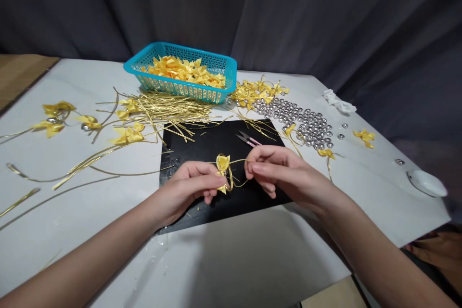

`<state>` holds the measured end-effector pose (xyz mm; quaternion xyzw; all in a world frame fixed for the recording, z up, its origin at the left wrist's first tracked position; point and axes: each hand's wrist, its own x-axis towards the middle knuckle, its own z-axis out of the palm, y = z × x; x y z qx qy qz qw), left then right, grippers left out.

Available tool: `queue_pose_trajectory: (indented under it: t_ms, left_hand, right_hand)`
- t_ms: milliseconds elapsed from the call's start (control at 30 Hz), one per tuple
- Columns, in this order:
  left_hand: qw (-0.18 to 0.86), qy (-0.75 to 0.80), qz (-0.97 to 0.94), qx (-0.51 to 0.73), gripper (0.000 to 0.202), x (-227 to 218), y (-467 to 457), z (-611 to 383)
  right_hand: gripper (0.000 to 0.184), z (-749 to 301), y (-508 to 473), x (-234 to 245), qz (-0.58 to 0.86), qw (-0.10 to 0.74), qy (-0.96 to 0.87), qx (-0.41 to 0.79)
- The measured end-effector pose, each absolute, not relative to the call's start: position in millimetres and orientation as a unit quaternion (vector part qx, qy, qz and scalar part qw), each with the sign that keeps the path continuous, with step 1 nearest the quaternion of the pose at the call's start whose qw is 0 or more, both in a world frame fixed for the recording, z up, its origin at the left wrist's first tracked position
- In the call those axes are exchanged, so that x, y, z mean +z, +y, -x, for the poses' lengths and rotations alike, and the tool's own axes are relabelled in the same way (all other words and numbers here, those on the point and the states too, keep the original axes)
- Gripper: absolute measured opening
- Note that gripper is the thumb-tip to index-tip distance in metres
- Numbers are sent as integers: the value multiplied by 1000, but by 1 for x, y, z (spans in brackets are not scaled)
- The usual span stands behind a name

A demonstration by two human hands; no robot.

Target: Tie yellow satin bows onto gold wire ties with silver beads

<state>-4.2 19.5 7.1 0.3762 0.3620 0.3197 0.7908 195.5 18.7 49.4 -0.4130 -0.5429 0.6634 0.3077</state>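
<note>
Between thumb and fingers, my left hand [197,182] pinches a yellow ribbon bow [223,163] with gold cord looped around it. From the bow, a thin gold cord [238,160] runs across to my right hand [272,168], whose thumb and forefinger are closed on its end. Both hands are raised over a black mat [212,139]. Just beyond my right hand, small pink-handled scissors [248,139] lie on the mat with their pointed blades toward the back left. The fingertips under the bow are partly hidden.
Yellow bows fill a turquoise basket [180,87] at the back. Before it lies a heap of gold cords [173,109]. Silver beads [310,125] spread to the right, near a crumpled white tissue [339,101] and a white oval object [428,183]. Finished-looking bow pieces [50,120] lie left.
</note>
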Motion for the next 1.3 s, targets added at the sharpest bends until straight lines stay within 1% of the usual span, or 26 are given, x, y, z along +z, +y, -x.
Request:
queue_pose_trajectory:
  t_ms: [100,167,233,300,367,433,533,567,633,733,833,933,1067,1133,1300]
  left_hand:
    - [777,369,-418,292,15,7,18,3]
    - [772,368,-438,277,14,7,17,3]
    - [772,366,-445,270,15,8,16,2]
    - [774,361,-447,267,16,8,17,3]
    - [775,356,-449,266,17,7,17,4]
    - [775,349,-453,269,16,7,17,5]
    - [771,340,-465,272,13,6,17,6]
    - [770,337,-468,273,13,6,17,6]
    - [772,334,-468,272,12,6,17,6]
    - [778,335,-460,266,12,7,16,5]
    - [778,336,-455,272,12,6,16,5]
    - [777,337,-445,292,11,4,17,5]
    - [776,336,-444,297,11,3,18,5]
    - [780,328,-448,289,11,3,18,4]
    - [783,309,-450,299,14,2,17,5]
  right_hand:
    - [13,-204,17,69,408,304,-700,501]
    - [6,-208,17,80,415,332,-768,358]
    - [11,-208,17,85,421,375,-790,241]
    - [12,-203,18,85,409,402,-799,180]
    - [10,-194,19,83,382,380,-827,161]
    - [10,-184,20,79,355,310,-866,169]
    - [6,-174,23,73,335,192,-896,219]
    - [5,-173,25,71,333,171,-896,239]
    - [7,-172,30,69,321,156,-893,275]
    - [7,-173,36,69,276,149,-891,328]
    - [10,-171,37,68,252,149,-896,333]
    - [12,-167,32,66,261,184,-893,316]
    - [12,-161,29,62,270,240,-873,327]
    - [12,-158,28,62,280,268,-845,368]
    - [12,-152,26,68,295,293,-720,556]
